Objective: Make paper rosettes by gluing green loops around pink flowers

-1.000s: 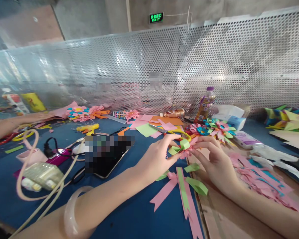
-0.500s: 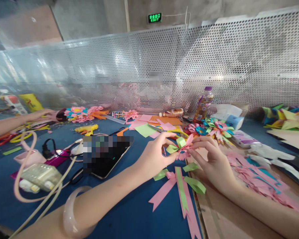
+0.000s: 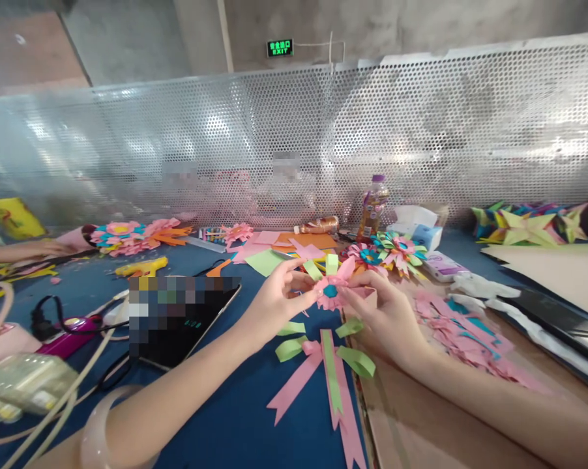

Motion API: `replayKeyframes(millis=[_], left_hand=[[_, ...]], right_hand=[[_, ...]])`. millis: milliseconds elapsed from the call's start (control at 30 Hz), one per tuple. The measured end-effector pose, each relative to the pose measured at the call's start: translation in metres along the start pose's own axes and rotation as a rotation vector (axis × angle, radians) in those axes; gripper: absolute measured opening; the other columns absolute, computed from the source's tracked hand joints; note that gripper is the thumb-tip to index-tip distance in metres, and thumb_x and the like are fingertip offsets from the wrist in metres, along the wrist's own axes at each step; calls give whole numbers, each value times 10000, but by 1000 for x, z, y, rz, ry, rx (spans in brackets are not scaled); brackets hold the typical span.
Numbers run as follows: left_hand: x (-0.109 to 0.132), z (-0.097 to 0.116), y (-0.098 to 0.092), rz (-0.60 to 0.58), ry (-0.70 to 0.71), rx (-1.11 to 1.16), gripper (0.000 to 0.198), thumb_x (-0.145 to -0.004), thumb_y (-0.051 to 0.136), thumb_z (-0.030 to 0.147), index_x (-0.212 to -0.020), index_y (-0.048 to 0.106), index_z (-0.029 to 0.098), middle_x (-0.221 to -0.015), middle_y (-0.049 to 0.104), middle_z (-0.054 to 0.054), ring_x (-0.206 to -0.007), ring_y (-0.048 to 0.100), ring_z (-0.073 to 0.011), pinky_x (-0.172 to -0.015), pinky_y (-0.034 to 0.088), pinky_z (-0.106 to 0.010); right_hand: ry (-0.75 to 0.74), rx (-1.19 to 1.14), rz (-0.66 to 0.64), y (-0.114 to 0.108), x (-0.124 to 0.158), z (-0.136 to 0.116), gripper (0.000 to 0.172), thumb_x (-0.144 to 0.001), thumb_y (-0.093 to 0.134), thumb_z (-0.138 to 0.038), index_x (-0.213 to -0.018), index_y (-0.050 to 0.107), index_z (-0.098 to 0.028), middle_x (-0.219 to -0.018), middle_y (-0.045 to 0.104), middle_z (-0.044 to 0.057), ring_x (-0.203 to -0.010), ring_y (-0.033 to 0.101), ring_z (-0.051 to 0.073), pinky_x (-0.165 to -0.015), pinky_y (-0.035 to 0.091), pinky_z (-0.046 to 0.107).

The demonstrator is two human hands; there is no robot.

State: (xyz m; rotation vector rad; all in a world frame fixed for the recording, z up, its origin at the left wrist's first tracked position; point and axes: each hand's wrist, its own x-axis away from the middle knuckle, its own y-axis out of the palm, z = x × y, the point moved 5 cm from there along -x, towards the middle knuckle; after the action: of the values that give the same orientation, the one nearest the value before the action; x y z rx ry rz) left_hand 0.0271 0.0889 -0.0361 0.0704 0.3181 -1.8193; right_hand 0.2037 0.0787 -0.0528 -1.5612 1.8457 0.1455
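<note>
Between my two hands is a pink paper flower with a blue centre and green paper loops at its top. My left hand pinches its left edge between thumb and fingers. On the other side my right hand has its fingertips closed on the right edge. Just below on the blue cloth lie pink paper ribbons with notched ends, a green paper strip on top of one, and folded green loops around them.
A phone and a magenta power strip with cables lie left. Farther back are a yellow glue gun, coloured paper sheets and a drink bottle. Pink paper pieces cover cardboard at right. Another person's hand shows far left.
The flower has been tilted so its blue centre faces me, with the green loops now above it. The view has swung right, and both hands still hold the flower.
</note>
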Motion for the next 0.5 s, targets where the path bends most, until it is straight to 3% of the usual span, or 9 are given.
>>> replayKeyframes(millis=[133, 200, 333, 500], left_hand=[[1, -4, -3, 30, -77, -40, 525, -757, 661, 311, -1228, 471, 174, -1098, 618, -113, -1017, 611, -224, -865, 491, -384], [2, -4, 0, -18, -105, -42, 457, -762, 658, 335, -1171, 526, 179, -1104, 626, -105, -1026, 609, -221, -864, 489, -371], [5, 0, 7, -153, -97, -45, 304, -786, 628, 385, -1020, 617, 191, -995, 678, -66, -926, 643, -201, -722, 509, -298], [6, 0, 11, -156, -71, -58, 238, -810, 596, 343, -968, 628, 167, -890, 689, -58, -827, 658, -188, -638, 517, -277]], right_hand=[[85, -38, 26, -1, -1, 2, 229, -801, 605, -460, -781, 592, -233, -816, 600, 6, -677, 513, 155, -642, 404, 313], [103, -49, 32, -2, -1, 2, 234, -801, 602, -465, -785, 590, -232, -812, 595, 2, -651, 501, 145, -632, 401, 310], [41, -19, 47, -4, 1, -5, 205, -815, 600, -431, -776, 572, -231, -808, 588, 10, -767, 524, 179, -710, 404, 340], [-33, 21, 41, -2, 4, -8, 191, -831, 589, -415, -788, 557, -232, -832, 568, 26, -810, 524, 197, -764, 417, 385]])
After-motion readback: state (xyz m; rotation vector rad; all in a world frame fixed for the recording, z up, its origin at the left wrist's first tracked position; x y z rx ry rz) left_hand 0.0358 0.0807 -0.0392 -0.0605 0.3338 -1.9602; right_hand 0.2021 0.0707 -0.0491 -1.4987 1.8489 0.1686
